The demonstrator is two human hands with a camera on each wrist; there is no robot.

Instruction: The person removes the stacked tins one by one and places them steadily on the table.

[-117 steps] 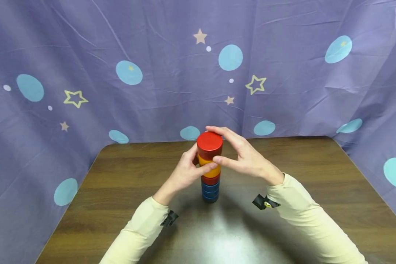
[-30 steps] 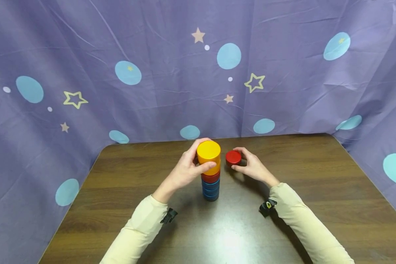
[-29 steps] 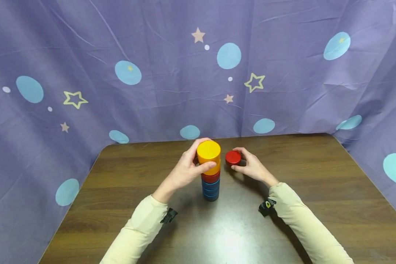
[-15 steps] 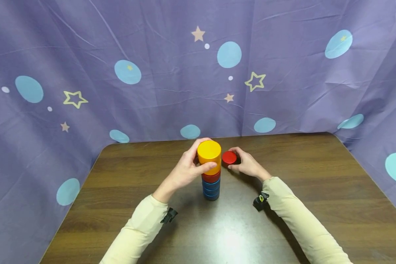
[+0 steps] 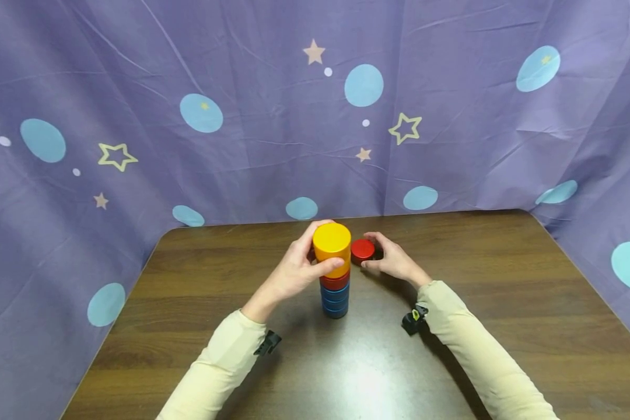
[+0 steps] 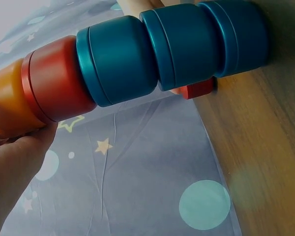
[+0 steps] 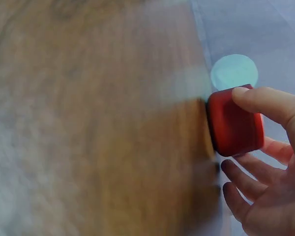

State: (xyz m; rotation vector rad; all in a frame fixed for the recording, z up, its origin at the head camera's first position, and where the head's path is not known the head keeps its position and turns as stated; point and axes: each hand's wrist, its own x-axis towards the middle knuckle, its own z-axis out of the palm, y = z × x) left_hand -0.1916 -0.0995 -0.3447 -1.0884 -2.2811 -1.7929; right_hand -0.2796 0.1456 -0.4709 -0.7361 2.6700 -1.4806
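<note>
A tall stack of round lidded tins stands upright on the table. Its lower part is blue tins (image 5: 335,300), with a red tin (image 6: 61,78) above them and yellow-orange (image 5: 332,238) at the top. My left hand (image 5: 294,271) grips the yellow-orange part, thumb across the front and fingers behind. Just right of the stack, a separate red tin (image 5: 363,249) sits low at the tabletop. My right hand (image 5: 394,261) pinches it between thumb and fingers. In the right wrist view the thumb (image 7: 260,101) presses on its side, while the lower fingers hang loosely curled.
The brown wooden table (image 5: 199,326) reaches back to a purple curtain (image 5: 262,116) printed with stars and blue dots. Dark wrist cameras (image 5: 414,319) are strapped at both cuffs.
The red tin that topped the stack has come off with my right hand and gone down beside it, then shifted slightly left toward the stack. My left hand keeps its grip.
</note>
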